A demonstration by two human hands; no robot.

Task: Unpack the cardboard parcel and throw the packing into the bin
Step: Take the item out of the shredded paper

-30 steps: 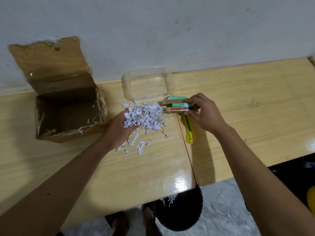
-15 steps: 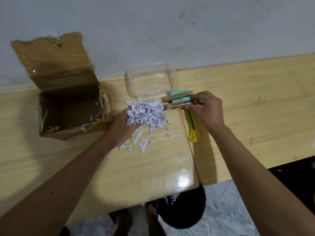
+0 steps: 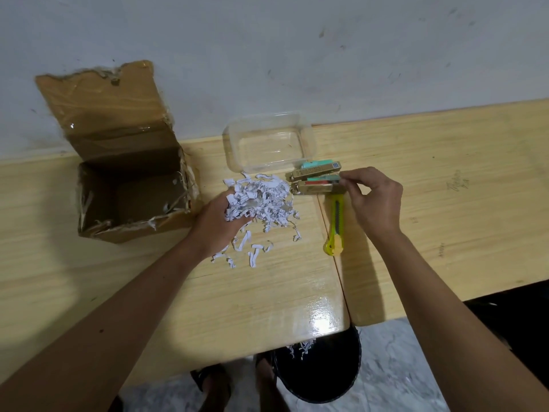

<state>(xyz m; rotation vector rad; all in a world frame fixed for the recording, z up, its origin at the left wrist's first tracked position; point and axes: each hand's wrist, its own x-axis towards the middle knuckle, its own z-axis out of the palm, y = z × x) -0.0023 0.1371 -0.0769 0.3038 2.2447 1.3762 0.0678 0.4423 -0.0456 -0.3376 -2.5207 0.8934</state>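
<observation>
The open cardboard parcel (image 3: 124, 185) stands at the left of the wooden table, its flap leaning on the wall, its inside nearly bare. A heap of white shredded paper (image 3: 264, 200) lies mid-table. My left hand (image 3: 218, 223) grips a bunch of shreds at the heap's left side. To the right lie small gold boxes with green and red parts (image 3: 316, 179). My right hand (image 3: 372, 200) touches their right end with its fingertips. The black bin (image 3: 320, 370) stands on the floor under the table's front edge, with a few shreds in it.
A clear plastic container (image 3: 269, 144) sits by the wall behind the shreds. A yellow utility knife (image 3: 335, 224) lies along the seam between the two tabletops. Loose paper strips (image 3: 252, 252) are scattered toward me. Feet (image 3: 214, 385) show beside the bin.
My right hand has drawn back slightly so only its fingertips meet the gold boxes. My left hand has stayed curled in the shredded paper.
</observation>
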